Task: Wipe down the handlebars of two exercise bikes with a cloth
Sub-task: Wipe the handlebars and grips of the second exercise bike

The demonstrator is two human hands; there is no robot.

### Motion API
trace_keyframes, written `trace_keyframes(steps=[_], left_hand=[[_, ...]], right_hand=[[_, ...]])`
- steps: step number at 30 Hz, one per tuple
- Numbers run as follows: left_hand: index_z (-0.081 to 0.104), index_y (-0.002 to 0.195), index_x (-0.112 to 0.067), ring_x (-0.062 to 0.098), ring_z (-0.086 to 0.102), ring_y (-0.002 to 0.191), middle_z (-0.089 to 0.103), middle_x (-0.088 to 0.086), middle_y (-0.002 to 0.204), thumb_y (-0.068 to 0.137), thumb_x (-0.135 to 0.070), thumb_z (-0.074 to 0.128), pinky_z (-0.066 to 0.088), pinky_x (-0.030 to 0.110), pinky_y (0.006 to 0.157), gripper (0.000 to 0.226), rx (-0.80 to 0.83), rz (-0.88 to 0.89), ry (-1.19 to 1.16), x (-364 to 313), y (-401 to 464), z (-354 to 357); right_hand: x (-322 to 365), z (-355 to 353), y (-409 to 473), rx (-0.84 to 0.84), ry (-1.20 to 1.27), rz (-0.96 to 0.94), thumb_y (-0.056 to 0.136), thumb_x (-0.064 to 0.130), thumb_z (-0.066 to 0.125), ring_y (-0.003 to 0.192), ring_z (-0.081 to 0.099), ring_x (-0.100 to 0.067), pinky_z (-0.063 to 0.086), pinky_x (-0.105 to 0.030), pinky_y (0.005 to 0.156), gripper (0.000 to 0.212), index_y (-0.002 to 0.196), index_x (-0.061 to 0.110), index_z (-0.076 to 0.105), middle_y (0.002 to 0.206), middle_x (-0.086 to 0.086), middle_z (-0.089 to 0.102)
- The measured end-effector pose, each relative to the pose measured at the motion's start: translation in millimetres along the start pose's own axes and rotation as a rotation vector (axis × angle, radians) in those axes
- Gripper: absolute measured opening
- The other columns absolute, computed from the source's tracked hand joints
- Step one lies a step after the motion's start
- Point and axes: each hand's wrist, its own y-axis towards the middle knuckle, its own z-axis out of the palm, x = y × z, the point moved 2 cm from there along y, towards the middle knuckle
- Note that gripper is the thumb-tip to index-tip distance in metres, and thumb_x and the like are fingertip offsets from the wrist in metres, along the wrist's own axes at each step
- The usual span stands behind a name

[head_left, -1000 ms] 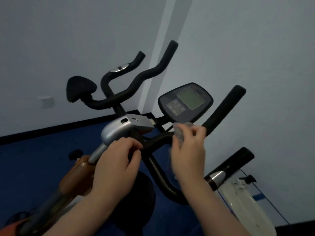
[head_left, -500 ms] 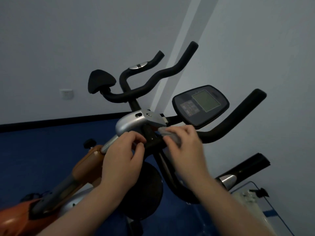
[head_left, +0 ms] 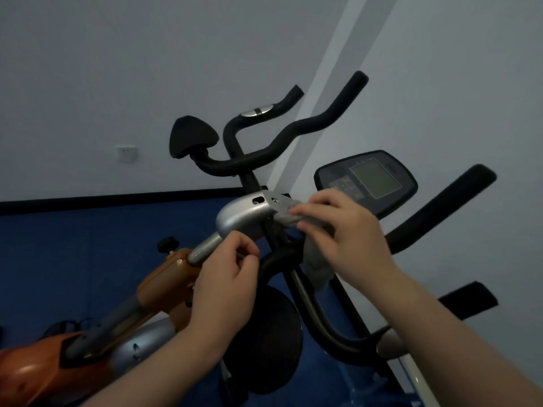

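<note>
The near bike's black handlebar (head_left: 440, 210) runs from a silver clamp (head_left: 241, 215) out to the right, with a dark console (head_left: 370, 180) behind it. My right hand (head_left: 349, 239) holds a grey cloth (head_left: 316, 265) against the bar's middle, right beside the clamp; part of the cloth hangs down below the hand. My left hand (head_left: 226, 277) is curled closed next to the silver post, touching the bend of the black bar; I cannot make out anything in its fingers. A second black handlebar (head_left: 293, 133) rises further back.
An orange bike frame (head_left: 164, 280) slopes down to the lower left. A black pad (head_left: 191, 139) sits on the far handlebar, and a round black disc (head_left: 267, 339) is below my hands. A white bike part (head_left: 411, 374) is at the lower right. The floor is blue; a wall socket (head_left: 127, 153) is at the left.
My right hand has slid the cloth leftwards along the bar, from near the console to the silver clamp. The view has shifted, so the bikes sit further right. My left hand stays by the post.
</note>
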Motion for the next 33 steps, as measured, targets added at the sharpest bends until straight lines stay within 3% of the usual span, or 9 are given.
trace_keyframes(steps=[3, 7, 11, 12, 17, 21, 26, 30, 33], left_hand=[[0.056, 0.08, -0.033, 0.01, 0.057, 0.059, 0.061, -0.004, 0.074, 0.08, -0.028, 0.047, 0.048, 0.034, 0.053, 0.011, 0.018, 0.015, 0.032, -0.5, 1.1, 0.5], [0.055, 0.079, -0.035, 0.01, 0.056, 0.059, 0.059, -0.004, 0.07, 0.076, -0.033, 0.044, 0.047, 0.036, 0.053, 0.011, 0.031, 0.028, 0.092, -1.2, 3.2, -0.4], [0.055, 0.077, -0.033, 0.01, 0.053, 0.058, 0.056, -0.004, 0.068, 0.075, -0.03, 0.045, 0.045, 0.036, 0.055, 0.011, 0.034, 0.044, 0.078, -1.8, 2.0, -1.5], [0.055, 0.077, -0.033, 0.01, 0.053, 0.057, 0.055, -0.004, 0.067, 0.075, -0.03, 0.045, 0.044, 0.035, 0.054, 0.011, 0.035, 0.045, 0.08, -1.8, 2.2, -1.5], [0.054, 0.078, -0.034, 0.01, 0.053, 0.057, 0.055, -0.004, 0.068, 0.076, -0.032, 0.044, 0.045, 0.036, 0.053, 0.01, 0.043, 0.04, 0.079, -0.2, 3.1, -1.2], [0.053, 0.077, -0.036, 0.009, 0.053, 0.06, 0.054, -0.008, 0.072, 0.076, -0.032, 0.043, 0.041, 0.03, 0.053, 0.01, 0.06, 0.076, 0.105, 0.3, 2.8, -0.7], [0.054, 0.077, -0.035, 0.012, 0.052, 0.057, 0.054, -0.005, 0.067, 0.076, -0.031, 0.044, 0.043, 0.035, 0.052, 0.012, 0.044, 0.059, 0.076, 0.8, 4.4, -0.1], [0.057, 0.077, -0.031, 0.02, 0.056, 0.061, 0.058, 0.0, 0.07, 0.075, -0.027, 0.045, 0.049, 0.047, 0.056, 0.012, 0.034, 0.059, 0.036, 0.5, 3.1, -0.6], [0.057, 0.074, -0.03, 0.015, 0.055, 0.057, 0.06, 0.001, 0.069, 0.075, -0.028, 0.045, 0.047, 0.036, 0.052, 0.012, 0.023, 0.074, -0.003, 1.4, 0.8, -2.7]], right_hand=[[0.0, 21.0, 23.6, 0.209, -0.088, 0.007, 0.087, 0.023, 0.066, 0.097, 0.054, -0.011, 0.046, -0.034, 0.087, 0.019, 0.103, 0.028, 0.073, 0.104, 0.009, 0.061], [5.4, 36.9, 43.3, 0.218, -0.046, 0.043, 0.086, 0.023, 0.067, 0.099, 0.056, -0.012, 0.047, -0.036, 0.09, 0.019, 0.104, 0.027, 0.073, 0.106, 0.007, 0.062], [-7.2, 13.7, 39.7, 0.56, 0.041, 0.007, 0.082, 0.027, 0.071, 0.094, 0.057, 0.001, 0.049, -0.027, 0.087, 0.02, 0.098, 0.039, 0.072, 0.099, 0.018, 0.063], [-5.4, 14.5, 43.1, 0.578, 0.026, 0.002, 0.082, 0.028, 0.072, 0.093, 0.057, 0.0, 0.049, -0.027, 0.086, 0.019, 0.097, 0.039, 0.073, 0.098, 0.018, 0.063], [13.0, 41.5, 51.2, 0.221, -0.12, -0.024, 0.086, 0.022, 0.067, 0.097, 0.06, -0.016, 0.047, -0.037, 0.088, 0.018, 0.102, 0.026, 0.075, 0.106, 0.004, 0.065], [-4.9, 23.1, 49.1, 0.506, -0.018, 0.084, 0.081, 0.026, 0.073, 0.091, 0.062, -0.004, 0.053, -0.033, 0.086, 0.019, 0.094, 0.039, 0.074, 0.098, 0.012, 0.069], [12.7, 46.1, 40.3, 0.131, -0.09, 0.125, 0.089, 0.02, 0.062, 0.098, 0.059, -0.018, 0.047, -0.035, 0.088, 0.019, 0.105, 0.025, 0.073, 0.108, 0.002, 0.063], [21.0, 35.5, 14.2, 0.155, -0.067, 0.044, 0.088, 0.014, 0.059, 0.093, 0.059, -0.014, 0.045, -0.028, 0.082, 0.021, 0.102, 0.024, 0.072, 0.105, 0.005, 0.061], [36.5, 22.5, -13.6, 0.163, -0.088, -0.103, 0.085, 0.012, 0.059, 0.082, 0.061, -0.015, 0.05, -0.031, 0.072, 0.02, 0.095, 0.023, 0.072, 0.097, 0.005, 0.062]])
